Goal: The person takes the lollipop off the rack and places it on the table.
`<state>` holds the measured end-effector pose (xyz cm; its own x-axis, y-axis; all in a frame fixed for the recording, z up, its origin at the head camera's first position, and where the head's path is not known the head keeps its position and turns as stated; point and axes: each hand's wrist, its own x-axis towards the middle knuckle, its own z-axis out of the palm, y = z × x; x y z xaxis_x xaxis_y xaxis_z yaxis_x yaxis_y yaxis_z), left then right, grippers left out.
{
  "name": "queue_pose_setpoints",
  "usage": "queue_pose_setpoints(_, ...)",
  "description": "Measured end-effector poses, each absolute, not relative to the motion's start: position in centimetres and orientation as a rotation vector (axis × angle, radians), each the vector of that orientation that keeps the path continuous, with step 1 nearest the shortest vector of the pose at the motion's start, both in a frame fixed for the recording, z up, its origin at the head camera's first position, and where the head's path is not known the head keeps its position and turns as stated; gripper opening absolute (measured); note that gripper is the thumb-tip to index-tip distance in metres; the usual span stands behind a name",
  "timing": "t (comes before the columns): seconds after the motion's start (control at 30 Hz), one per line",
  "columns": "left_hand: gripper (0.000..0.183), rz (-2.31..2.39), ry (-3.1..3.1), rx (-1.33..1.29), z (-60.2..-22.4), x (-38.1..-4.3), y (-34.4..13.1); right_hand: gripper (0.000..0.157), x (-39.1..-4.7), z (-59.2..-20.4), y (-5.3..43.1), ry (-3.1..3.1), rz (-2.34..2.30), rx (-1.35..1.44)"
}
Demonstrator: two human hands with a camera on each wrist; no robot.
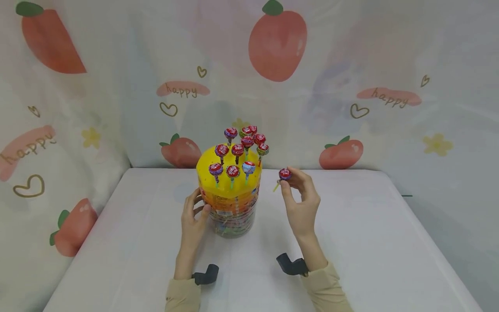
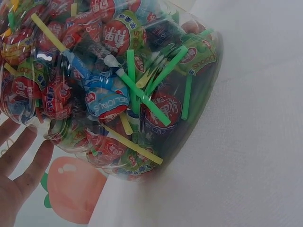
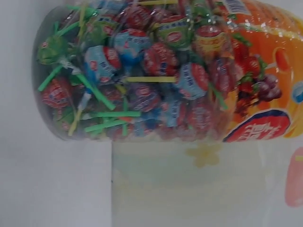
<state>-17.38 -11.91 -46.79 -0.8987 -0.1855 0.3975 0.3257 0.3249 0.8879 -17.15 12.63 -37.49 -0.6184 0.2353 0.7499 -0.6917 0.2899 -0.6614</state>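
A clear plastic jar (image 1: 234,225) of wrapped lollipops stands on the table, its upper part wrapped in an orange label (image 3: 255,61). On its yellow lid (image 1: 203,173), several lollipops stand upright by their sticks. My left hand (image 1: 192,221) rests against the jar's left side; its fingers (image 2: 35,165) are spread and nearly straight along the plastic in the left wrist view. To the right of the lid, my right hand (image 1: 304,210) pinches a red-and-purple lollipop (image 1: 285,174) by its wrapped head, the yellow stick pointing down and left. The right wrist view shows the jar, but not this hand.
A white cloth covers the table (image 1: 370,242). Behind it hangs a backdrop (image 1: 280,112) printed with fruit, hearts and "happy". A black curved piece (image 1: 208,274) sits at the left wrist, and another black piece (image 1: 290,264) at the right one.
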Motion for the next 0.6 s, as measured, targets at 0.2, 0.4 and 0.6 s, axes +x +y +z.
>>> queue_pose_setpoints(0.2,0.056,-1.606,-2.136,-0.152,-46.9,-17.1,-12.0,0.036,-17.4,-39.2,12.9,-1.748,1.483,0.358)
queue_pose_setpoints(0.4,0.055,-1.603,-2.141,-0.156,-47.3,-17.1,-12.1,0.033,-17.9,-40.7,13.0,-1.773,1.513,0.335)
queue_pose_setpoints(0.6,0.055,-1.603,-2.129,-0.162,-47.1,-17.3,-12.1,0.03,-17.9,-40.2,12.7,-1.829,1.523,0.319)
